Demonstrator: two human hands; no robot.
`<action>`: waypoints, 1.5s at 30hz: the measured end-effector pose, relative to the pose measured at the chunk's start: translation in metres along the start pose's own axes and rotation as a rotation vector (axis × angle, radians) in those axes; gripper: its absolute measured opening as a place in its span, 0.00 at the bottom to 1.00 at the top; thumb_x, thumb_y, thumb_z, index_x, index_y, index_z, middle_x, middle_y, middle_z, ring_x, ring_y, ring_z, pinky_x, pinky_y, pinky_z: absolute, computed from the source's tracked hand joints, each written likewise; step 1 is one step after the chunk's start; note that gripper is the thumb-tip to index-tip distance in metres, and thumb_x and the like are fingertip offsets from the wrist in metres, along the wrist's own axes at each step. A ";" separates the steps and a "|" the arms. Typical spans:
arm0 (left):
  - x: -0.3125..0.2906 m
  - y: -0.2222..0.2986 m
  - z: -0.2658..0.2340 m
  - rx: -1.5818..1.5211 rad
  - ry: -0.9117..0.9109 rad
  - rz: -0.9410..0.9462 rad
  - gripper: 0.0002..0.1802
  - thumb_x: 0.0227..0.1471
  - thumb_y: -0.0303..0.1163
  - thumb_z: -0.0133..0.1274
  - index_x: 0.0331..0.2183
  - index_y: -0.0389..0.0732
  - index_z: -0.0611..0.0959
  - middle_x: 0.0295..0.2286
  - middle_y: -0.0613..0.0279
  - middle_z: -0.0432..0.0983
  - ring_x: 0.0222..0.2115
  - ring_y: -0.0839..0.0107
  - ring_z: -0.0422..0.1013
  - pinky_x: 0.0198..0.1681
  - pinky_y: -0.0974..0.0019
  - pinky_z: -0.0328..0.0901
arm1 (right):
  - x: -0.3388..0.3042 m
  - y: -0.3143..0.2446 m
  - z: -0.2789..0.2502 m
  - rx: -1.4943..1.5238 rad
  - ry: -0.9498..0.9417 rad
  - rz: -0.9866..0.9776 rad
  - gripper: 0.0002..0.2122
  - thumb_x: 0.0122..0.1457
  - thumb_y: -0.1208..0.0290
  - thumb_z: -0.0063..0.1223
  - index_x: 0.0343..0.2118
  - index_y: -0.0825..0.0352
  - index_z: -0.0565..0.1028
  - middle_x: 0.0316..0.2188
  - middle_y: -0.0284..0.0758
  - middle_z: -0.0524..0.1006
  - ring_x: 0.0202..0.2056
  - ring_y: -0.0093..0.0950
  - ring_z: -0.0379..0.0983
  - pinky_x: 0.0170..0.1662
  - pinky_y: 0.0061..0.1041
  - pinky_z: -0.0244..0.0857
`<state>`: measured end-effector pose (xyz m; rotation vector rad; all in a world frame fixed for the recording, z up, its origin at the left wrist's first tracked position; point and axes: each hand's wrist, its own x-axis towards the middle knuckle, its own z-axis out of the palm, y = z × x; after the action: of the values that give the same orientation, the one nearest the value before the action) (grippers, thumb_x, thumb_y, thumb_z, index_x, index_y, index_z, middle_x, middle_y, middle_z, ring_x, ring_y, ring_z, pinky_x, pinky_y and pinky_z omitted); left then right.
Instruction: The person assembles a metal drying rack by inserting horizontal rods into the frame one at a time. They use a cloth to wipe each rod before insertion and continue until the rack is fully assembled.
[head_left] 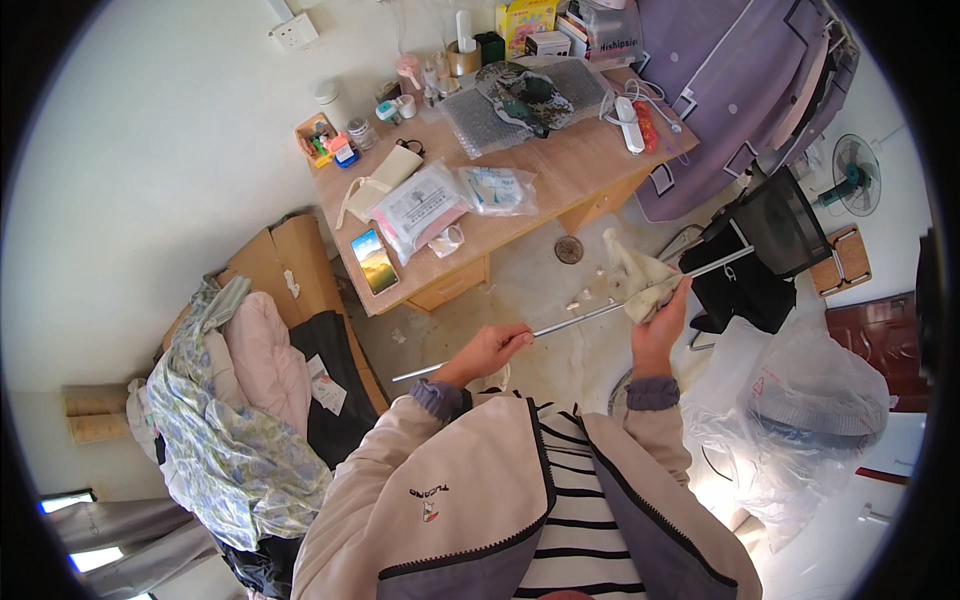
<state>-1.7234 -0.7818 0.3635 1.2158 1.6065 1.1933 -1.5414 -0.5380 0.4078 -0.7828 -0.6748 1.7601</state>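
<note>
A thin metal rod slants across in front of me, its left end low and its right end raised. My left hand is closed around it left of the middle. Farther along to the right, my right hand is shut on a pale, stained cloth, which is wrapped about the rod and hangs loose on its far side. The rod's right end shows beyond the cloth, before a black chair.
Ahead stands a wooden desk with a phone, plastic packets and a power strip. Clothes are heaped on the left beside cardboard. On the right are a chair, a fan and a plastic-bagged object.
</note>
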 end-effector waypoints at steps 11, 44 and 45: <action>-0.026 -0.002 -0.016 0.095 -0.022 0.025 0.11 0.64 0.33 0.51 0.38 0.35 0.82 0.23 0.47 0.73 0.21 0.59 0.66 0.28 0.59 0.64 | 0.043 -0.064 -0.021 0.043 0.146 -0.184 0.20 0.72 0.49 0.40 0.45 0.62 0.74 0.40 0.32 0.78 0.46 0.30 0.77 0.50 0.33 0.73; -0.079 0.058 0.286 0.133 -0.444 0.544 0.09 0.64 0.29 0.49 0.44 0.37 0.75 0.33 0.54 0.76 0.31 0.55 0.71 0.35 0.57 0.66 | -0.291 -0.162 -0.135 -0.698 0.240 -0.535 0.21 0.74 0.55 0.37 0.34 0.69 0.74 0.28 0.30 0.73 0.31 0.21 0.66 0.36 0.24 0.63; -0.083 0.065 0.296 0.065 -0.539 0.457 0.08 0.65 0.29 0.49 0.43 0.37 0.75 0.32 0.54 0.75 0.30 0.56 0.69 0.35 0.58 0.66 | -0.299 -0.178 -0.143 -0.695 0.295 -0.614 0.22 0.74 0.56 0.36 0.34 0.69 0.74 0.29 0.31 0.74 0.33 0.22 0.67 0.38 0.25 0.63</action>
<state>-1.4096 -0.7908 0.3545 1.8266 1.0012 0.9587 -1.2544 -0.7605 0.5085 -1.1186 -1.1936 0.8198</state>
